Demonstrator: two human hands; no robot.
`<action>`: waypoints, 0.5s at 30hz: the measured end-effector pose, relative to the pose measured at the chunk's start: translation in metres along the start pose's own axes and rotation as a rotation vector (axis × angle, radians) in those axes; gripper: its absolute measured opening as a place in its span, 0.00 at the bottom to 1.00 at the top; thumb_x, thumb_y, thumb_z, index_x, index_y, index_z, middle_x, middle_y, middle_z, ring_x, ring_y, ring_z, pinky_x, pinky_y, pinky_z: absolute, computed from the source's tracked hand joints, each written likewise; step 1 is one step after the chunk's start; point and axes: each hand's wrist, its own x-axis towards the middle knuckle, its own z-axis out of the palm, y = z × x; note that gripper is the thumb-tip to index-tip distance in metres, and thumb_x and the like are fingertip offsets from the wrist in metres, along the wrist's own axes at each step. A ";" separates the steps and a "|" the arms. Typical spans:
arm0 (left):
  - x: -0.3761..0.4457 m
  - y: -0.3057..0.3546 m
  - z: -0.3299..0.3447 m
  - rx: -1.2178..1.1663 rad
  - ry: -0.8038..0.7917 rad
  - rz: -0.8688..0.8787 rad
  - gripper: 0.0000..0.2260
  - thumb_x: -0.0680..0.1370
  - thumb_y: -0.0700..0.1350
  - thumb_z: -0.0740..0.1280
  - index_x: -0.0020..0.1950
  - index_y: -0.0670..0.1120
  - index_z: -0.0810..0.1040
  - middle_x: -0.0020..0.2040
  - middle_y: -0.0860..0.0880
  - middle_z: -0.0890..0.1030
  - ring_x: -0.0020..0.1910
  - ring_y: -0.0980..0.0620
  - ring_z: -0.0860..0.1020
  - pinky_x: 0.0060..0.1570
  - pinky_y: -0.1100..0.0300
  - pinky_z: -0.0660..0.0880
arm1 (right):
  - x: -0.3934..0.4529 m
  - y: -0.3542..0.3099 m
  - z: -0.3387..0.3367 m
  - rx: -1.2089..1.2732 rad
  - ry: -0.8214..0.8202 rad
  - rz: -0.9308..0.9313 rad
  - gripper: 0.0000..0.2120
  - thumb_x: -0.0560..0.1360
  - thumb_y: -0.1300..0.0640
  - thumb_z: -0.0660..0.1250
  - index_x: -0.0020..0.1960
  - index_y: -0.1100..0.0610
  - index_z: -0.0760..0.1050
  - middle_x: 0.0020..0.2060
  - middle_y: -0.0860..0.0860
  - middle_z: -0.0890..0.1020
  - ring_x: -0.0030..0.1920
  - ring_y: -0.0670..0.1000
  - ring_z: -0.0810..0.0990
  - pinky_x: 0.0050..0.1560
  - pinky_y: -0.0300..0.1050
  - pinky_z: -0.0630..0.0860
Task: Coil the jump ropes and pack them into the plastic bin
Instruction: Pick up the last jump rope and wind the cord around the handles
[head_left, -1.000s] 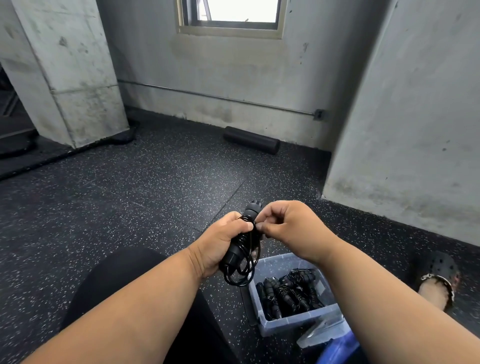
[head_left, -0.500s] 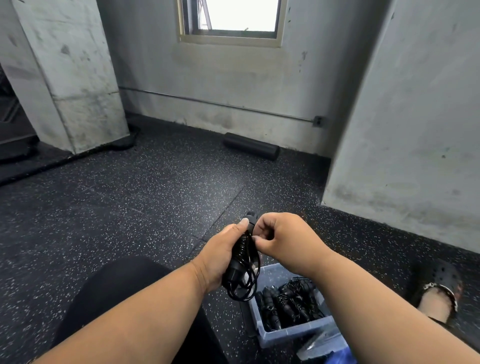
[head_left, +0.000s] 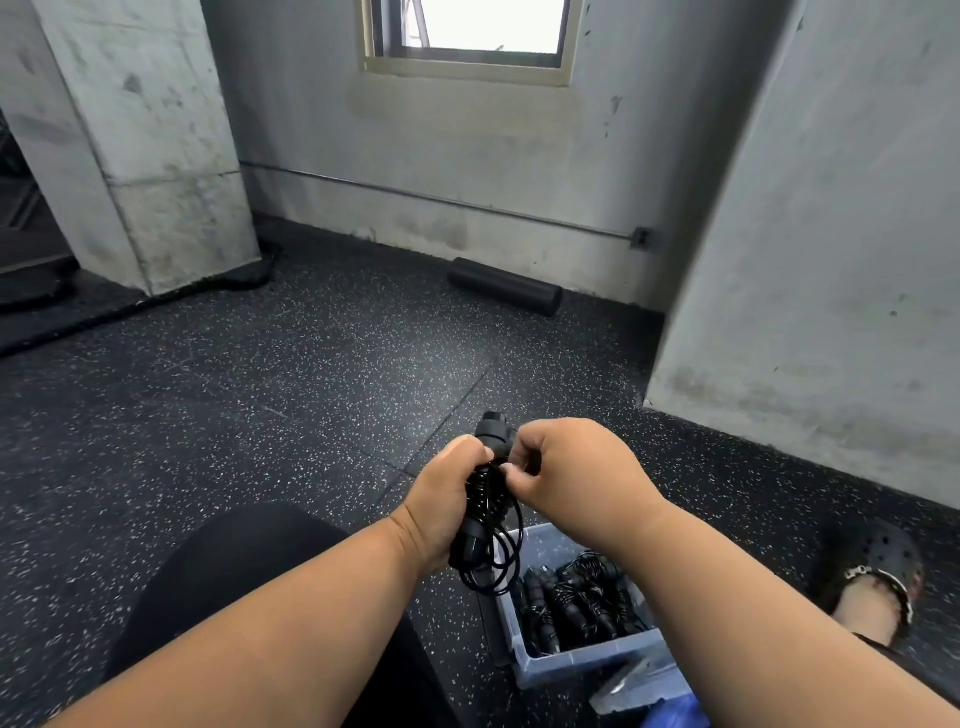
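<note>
Left hand (head_left: 441, 506): grips black jump rope (head_left: 488, 514) handles. Right hand (head_left: 561, 467): pinches its cord. Plastic bin (head_left: 571, 662): holds coiled ropes.

No readable text, labels, brands or numbers anywhere in view.

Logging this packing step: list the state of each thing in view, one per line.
Jump rope: partly coiled round its handles, loops hanging loose.
Left hand: grips the handles.
Right hand: pinches the cord.
Plastic bin: open, holding coiled ropes.
Foam roller: lying by the wall.
</note>
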 end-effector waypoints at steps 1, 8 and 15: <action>-0.001 0.000 0.000 0.005 -0.005 -0.008 0.16 0.72 0.50 0.65 0.56 0.44 0.74 0.39 0.44 0.73 0.32 0.50 0.72 0.31 0.58 0.71 | 0.000 -0.001 -0.001 0.010 0.014 -0.017 0.09 0.73 0.47 0.71 0.40 0.50 0.75 0.32 0.44 0.79 0.36 0.45 0.76 0.36 0.44 0.73; -0.005 0.004 -0.013 -0.054 -0.197 -0.040 0.26 0.70 0.50 0.70 0.65 0.42 0.72 0.52 0.38 0.74 0.45 0.45 0.76 0.44 0.50 0.78 | -0.005 0.003 -0.005 0.218 0.005 -0.088 0.06 0.70 0.57 0.71 0.40 0.48 0.76 0.32 0.44 0.79 0.33 0.45 0.75 0.37 0.47 0.76; -0.003 0.000 -0.010 0.026 -0.058 -0.013 0.18 0.73 0.54 0.71 0.55 0.44 0.72 0.46 0.42 0.75 0.40 0.51 0.76 0.42 0.53 0.76 | -0.008 -0.001 0.002 0.145 0.029 -0.021 0.05 0.72 0.52 0.72 0.39 0.48 0.77 0.31 0.43 0.80 0.33 0.45 0.77 0.37 0.45 0.76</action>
